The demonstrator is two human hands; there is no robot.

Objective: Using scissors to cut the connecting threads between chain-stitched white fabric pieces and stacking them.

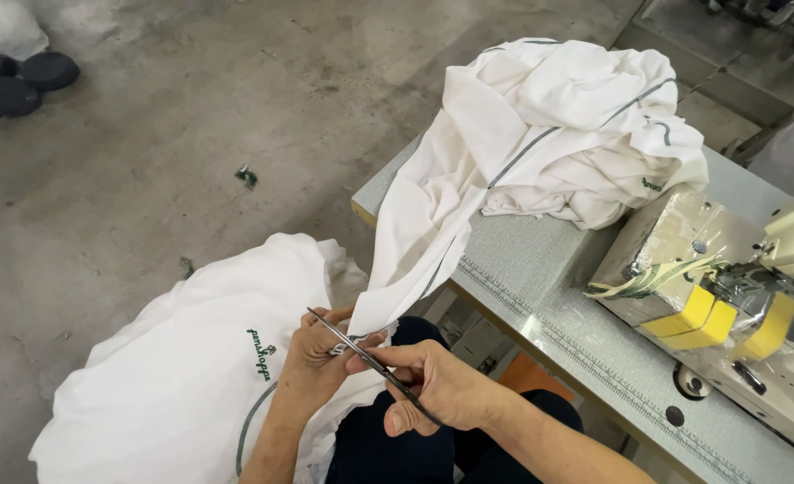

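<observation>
My left hand [314, 358] pinches the lower edge of a white garment with thin grey stripes [433, 215], which hangs down from the table. My right hand [434, 384] grips a pair of slim metal scissors [354, 348]. The blades are at the cloth edge, right by my left fingers. The rest of the garment lies bunched in a heap [567, 125] on the grey sewing table [540, 278].
More white cloth with a small green emblem [190, 367] lies over my lap and down to the concrete floor. A sewing machine [728, 305] with yellow parts and a striped tape stands at the right. Dark shoes [16, 81] sit on the floor at top left.
</observation>
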